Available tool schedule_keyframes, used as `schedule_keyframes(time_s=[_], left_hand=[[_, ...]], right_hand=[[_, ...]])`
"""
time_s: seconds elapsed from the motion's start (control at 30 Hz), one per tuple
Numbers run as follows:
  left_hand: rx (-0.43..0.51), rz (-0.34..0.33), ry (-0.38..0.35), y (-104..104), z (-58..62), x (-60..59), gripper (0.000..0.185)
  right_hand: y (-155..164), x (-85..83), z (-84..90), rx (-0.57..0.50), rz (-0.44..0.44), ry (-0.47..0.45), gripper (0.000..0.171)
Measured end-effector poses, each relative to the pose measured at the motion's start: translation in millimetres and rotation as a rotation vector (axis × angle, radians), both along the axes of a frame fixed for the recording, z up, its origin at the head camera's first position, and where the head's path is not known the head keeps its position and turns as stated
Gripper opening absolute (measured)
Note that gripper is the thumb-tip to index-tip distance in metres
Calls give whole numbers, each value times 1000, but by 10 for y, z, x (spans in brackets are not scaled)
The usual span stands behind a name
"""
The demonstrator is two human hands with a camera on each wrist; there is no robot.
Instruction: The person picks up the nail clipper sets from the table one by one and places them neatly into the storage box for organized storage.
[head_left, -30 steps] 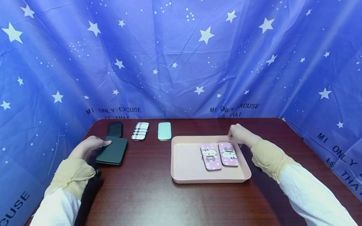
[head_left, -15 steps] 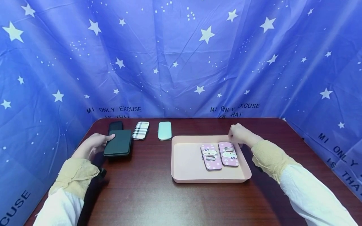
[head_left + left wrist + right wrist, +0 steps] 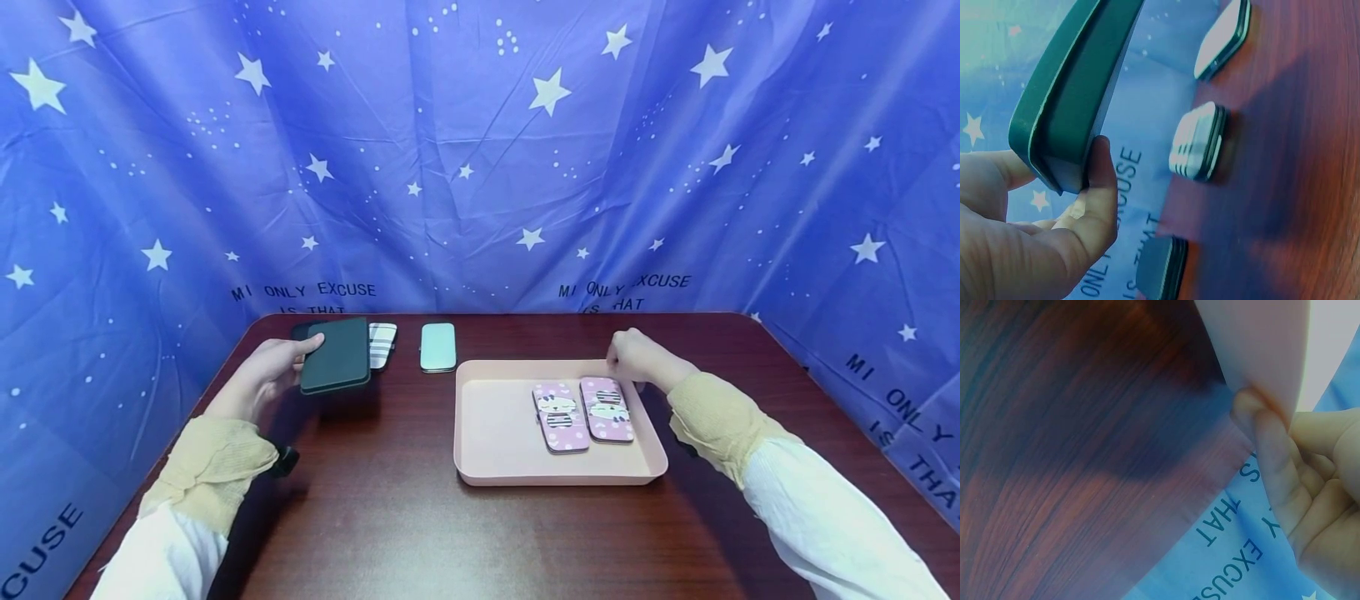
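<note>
A dark green flat box (image 3: 337, 357) is pinched at its left edge by my left hand (image 3: 262, 375), thumb on top and fingers beneath. In the left wrist view the box (image 3: 1066, 87) is held up off the table. My right hand (image 3: 647, 358) pinches the far right corner of a shallow pink tray (image 3: 495, 480); the right wrist view shows thumb and fingers on its wall (image 3: 1266, 356). Inside the tray lie two pink cases with a cartoon animal, a left one (image 3: 561, 418) and a right one (image 3: 606, 410).
Along the table's back stand a mint green case (image 3: 438, 347), a plaid case (image 3: 382, 345) partly behind the green box, and a black case (image 3: 1161, 267) mostly hidden from the head view. A blue star-printed curtain (image 3: 465, 150) hangs behind the brown table (image 3: 420, 533).
My left hand has raised the dark green box and carried it right and away from me, so that it now covers part of the plaid case. The right hand stays at the tray's corner.
</note>
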State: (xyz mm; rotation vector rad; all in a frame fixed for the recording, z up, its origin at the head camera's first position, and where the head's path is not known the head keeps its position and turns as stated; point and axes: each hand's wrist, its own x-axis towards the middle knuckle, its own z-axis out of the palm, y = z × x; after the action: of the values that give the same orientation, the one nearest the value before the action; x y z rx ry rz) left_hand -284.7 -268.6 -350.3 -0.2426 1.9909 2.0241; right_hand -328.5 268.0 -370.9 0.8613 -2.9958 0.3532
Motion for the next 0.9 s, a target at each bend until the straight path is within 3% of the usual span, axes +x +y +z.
schedule_keyframes(time_s=[0.1,0.33,0.77,0.9], left_hand=[[25,3,14,53,40,18,17],[62,-35,48,208,88,45,22],[63,-54,49,592,197,99,20],[76,-64,72,735,208,89,30]], right_hand=[[2,-4,-4,-10,21,10,22],[-44,14,16,44,-51,-15,24],[-56,23,16,57,-52,-9,29],[-40,18,12,54,-47,-5,31]])
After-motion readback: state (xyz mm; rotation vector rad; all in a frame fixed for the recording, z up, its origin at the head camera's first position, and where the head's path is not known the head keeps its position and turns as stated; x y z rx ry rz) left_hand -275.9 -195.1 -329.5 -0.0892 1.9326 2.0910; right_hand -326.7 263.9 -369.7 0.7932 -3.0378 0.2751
